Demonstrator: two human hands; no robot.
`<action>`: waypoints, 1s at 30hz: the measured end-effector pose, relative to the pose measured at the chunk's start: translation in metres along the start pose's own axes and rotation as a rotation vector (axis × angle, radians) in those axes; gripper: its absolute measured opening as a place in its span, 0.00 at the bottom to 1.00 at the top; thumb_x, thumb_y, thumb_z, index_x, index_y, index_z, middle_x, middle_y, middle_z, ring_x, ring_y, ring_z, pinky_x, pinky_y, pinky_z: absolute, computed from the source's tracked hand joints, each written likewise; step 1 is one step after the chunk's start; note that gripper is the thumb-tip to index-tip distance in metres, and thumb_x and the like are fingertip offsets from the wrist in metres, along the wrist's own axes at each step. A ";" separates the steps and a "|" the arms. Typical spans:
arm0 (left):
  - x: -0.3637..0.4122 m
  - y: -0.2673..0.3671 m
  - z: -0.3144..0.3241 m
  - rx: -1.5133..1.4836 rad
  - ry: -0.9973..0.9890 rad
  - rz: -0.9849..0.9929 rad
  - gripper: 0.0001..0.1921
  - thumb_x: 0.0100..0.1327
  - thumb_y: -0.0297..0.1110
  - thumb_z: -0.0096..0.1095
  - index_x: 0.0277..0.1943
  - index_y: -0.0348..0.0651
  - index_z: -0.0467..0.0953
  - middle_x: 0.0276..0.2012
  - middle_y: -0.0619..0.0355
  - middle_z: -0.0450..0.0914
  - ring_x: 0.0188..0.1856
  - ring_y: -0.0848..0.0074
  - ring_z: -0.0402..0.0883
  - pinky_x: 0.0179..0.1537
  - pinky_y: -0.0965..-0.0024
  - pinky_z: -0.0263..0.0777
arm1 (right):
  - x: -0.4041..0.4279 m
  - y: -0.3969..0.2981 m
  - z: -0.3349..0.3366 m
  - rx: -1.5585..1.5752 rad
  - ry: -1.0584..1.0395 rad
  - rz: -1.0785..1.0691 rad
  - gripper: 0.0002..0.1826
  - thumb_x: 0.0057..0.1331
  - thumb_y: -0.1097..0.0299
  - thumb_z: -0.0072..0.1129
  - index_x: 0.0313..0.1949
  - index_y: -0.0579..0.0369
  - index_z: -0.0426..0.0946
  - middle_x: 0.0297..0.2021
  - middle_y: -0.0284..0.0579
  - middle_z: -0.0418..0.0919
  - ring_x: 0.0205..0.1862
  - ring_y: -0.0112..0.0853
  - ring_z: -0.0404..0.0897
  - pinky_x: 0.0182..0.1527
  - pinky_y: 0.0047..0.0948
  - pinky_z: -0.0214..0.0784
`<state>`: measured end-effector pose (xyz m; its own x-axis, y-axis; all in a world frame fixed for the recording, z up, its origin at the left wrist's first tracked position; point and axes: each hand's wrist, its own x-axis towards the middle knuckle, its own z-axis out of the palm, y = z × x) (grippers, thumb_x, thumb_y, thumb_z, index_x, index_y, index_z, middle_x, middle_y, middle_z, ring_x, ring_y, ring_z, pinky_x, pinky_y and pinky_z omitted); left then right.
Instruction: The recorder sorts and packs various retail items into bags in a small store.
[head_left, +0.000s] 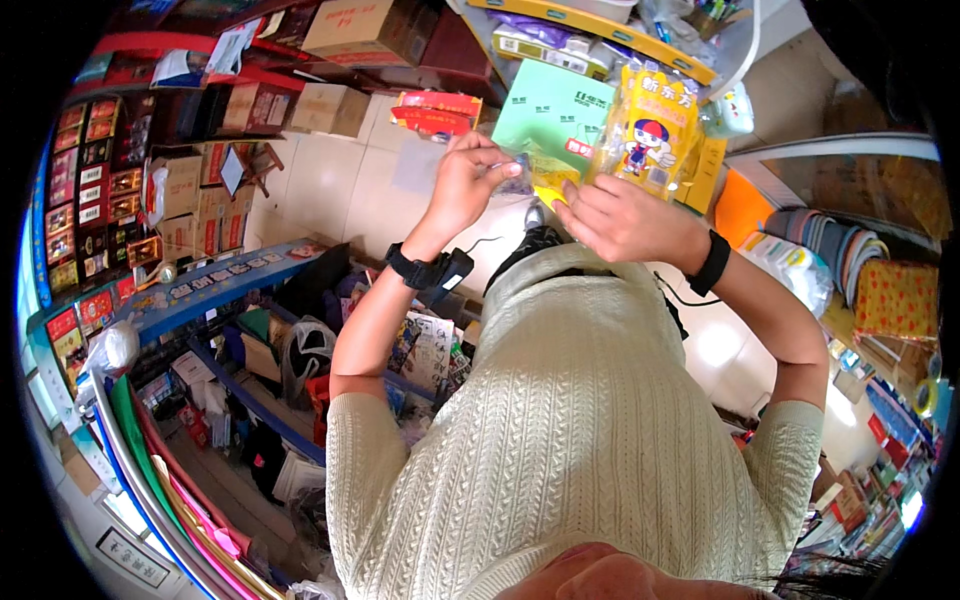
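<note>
Pinched in my left hand (471, 176) is the edge of a clear plastic bag (531, 166). My right hand (626, 221) grips a small yellow piece (551, 195) at the other side of that bag; what exactly it is cannot be told. Just beyond my hands lie a mint-green printed sheet or bag (551, 112) and a stack of yellow plastic packets (651, 127) with a cartoon figure. The packets sit right above my right hand. Both wrists wear black bands, the left one with a small black box (454, 268).
A yellow-edged shelf (600, 28) stands at the top, with a red box (435, 112) to its left. Cardboard cartons (330, 109) line the upper left. At the lower left is a blue-framed rack (225, 281) with mixed goods; rolled textiles (825, 240) lie at right.
</note>
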<state>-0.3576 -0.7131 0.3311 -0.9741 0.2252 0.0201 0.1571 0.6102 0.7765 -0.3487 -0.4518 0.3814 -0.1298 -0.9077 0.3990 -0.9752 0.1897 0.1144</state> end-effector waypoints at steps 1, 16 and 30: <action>0.000 -0.010 0.003 -0.027 0.022 0.004 0.07 0.53 0.30 0.73 0.34 0.39 0.84 0.33 0.56 0.78 0.42 0.65 0.74 0.47 0.66 0.66 | 0.000 -0.001 0.000 0.005 0.012 -0.010 0.15 0.53 0.72 0.57 0.40 0.68 0.78 0.34 0.43 0.78 0.40 0.32 0.76 0.41 0.27 0.67; 0.008 -0.034 0.014 -0.003 0.050 -0.020 0.07 0.54 0.32 0.72 0.35 0.40 0.85 0.33 0.56 0.78 0.42 0.66 0.74 0.47 0.66 0.66 | 0.000 -0.014 -0.004 0.066 -0.012 -0.137 0.15 0.53 0.71 0.55 0.39 0.65 0.77 0.39 0.47 0.79 0.42 0.33 0.77 0.46 0.28 0.70; 0.026 -0.100 0.002 0.000 0.233 -0.135 0.12 0.56 0.36 0.73 0.36 0.34 0.83 0.35 0.47 0.80 0.40 0.60 0.77 0.45 0.63 0.69 | -0.010 -0.019 -0.023 0.157 0.009 -0.094 0.11 0.55 0.69 0.54 0.36 0.60 0.76 0.34 0.39 0.76 0.40 0.30 0.76 0.46 0.27 0.68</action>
<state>-0.3984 -0.7670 0.2530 -0.9974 -0.0388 0.0606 0.0233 0.6231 0.7818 -0.3247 -0.4381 0.3962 -0.0355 -0.9153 0.4012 -0.9991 0.0424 0.0084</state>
